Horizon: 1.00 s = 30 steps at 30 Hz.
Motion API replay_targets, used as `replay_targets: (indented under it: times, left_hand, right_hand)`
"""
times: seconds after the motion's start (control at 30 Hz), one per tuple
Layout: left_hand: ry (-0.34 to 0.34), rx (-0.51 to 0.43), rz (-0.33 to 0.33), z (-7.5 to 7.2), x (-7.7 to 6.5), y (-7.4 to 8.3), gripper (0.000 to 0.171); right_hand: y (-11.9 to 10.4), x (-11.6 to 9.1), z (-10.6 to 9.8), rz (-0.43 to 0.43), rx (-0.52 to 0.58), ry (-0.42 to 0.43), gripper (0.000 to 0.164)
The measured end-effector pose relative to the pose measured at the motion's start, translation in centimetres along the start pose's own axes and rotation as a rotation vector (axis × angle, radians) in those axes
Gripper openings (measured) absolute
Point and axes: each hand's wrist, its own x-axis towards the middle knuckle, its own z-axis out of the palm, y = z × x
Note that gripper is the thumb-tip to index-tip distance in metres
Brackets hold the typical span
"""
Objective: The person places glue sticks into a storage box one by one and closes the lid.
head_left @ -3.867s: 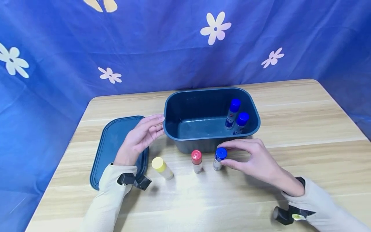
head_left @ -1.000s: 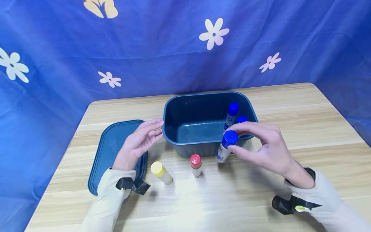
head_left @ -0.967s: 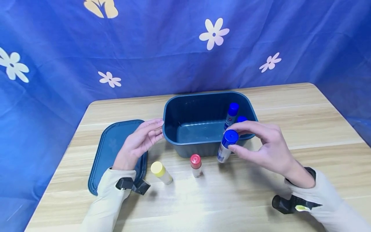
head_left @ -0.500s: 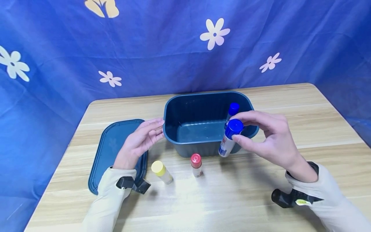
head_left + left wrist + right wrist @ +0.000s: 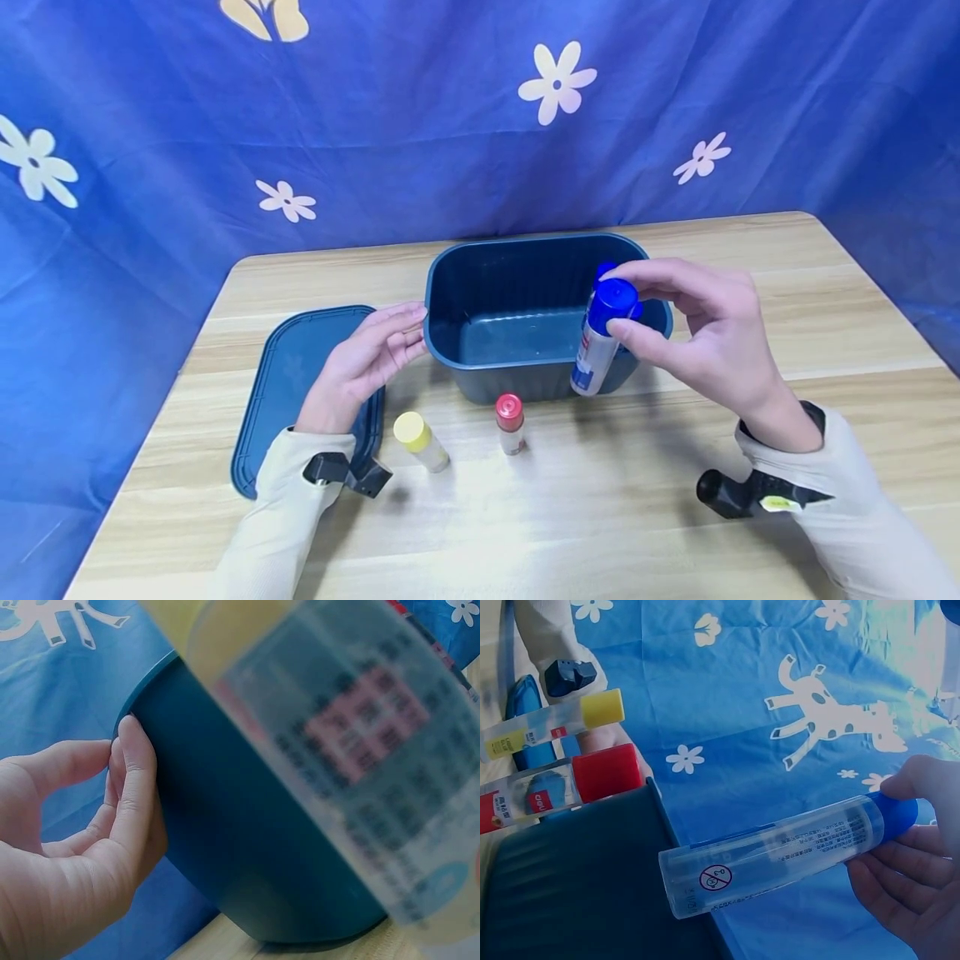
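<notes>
**At the front right of the box point(image 5: 517, 385), blue stick point(image 5: 596, 350) in the right hand point(image 5: 708, 325)**

Left of the box, lid point(image 5: 296, 375) flat on the table point(image 5: 622, 517); probably light, slightly flexible, best lifted by an edge. At the box's left end, left hand point(image 5: 367, 358), fingers loosely bent, holding nothing, only touching the outside with the tips. As for the box, likely stiff, light plastic, apt to slide if bumped; best steadied at the rim. Off the box's front left corner, yellow stick point(image 5: 422, 442), upright; nearer the front wall, red stick point(image 5: 511, 425), also upright. Probably both light, rigid and easy to topple, best pinched around the cap.

In front of the box's right part, blue stick, off the table and tilted, cap up, base toward the box's left. Likely light and stiff, hardly fragile, with a smooth tube apt to turn or slip. Handy to grip at the cap, with some risk of a loose cap pulling off; probably surer lower, around the tube. Behind, inside the box's right end, two more blue caps point(image 5: 605, 268), partly covered. By the box's right end, right hand pinching the cap between thumb and fingers, with the tube left of and below the fingertips.
</notes>
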Motion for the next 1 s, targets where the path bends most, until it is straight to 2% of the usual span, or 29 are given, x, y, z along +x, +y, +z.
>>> replay_targets:
  times: [0.13, 0.6, 0.77, 1.0]
  left_hand:
    - [-0.016, -0.01, 0.004, 0.0, 0.0, 0.0, 0.026]
    - [-0.003, -0.006, 0.0, 0.1, 0.0, 0.0, 0.024]
    - [-0.025, -0.012, 0.0, 0.0, 0.1, 0.0, 0.025]
    - [-0.036, -0.01, 0.001, 0.0, 0.1, -0.1, 0.026]
  right_hand:
    - [0.0, 0.3, 0.0, -0.003, 0.017, 0.011, 0.038]
    - [0.2, 1.1, 0.0, -0.06, 0.122, 0.102, 0.039]
    - [0.3, 1.4, 0.0, -0.068, 0.088, 0.132, 0.037]
    - [0.6, 1.4, -0.3, -0.038, 0.003, 0.115, 0.032]
